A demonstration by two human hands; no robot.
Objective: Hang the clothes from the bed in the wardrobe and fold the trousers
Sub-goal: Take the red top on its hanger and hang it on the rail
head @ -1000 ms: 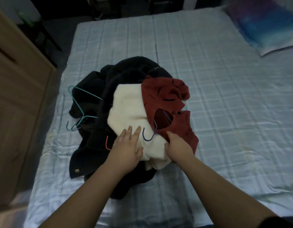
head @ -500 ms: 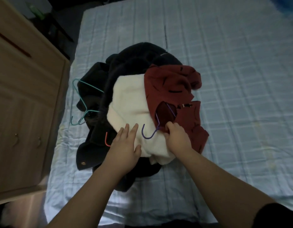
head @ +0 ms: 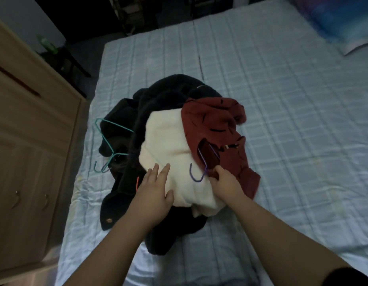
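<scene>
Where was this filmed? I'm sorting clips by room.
Most likely a bedroom: a bed with a checked sheet, a pillow at its far corner, a wooden wardrobe beside it, and a clothes pile with hangers.

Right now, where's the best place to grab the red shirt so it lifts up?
Probably by the purple hanger, at its neck just above the hook, coming from the near side. The hook pokes out of the red shirt collar toward you, where the right hand already grips.
</scene>
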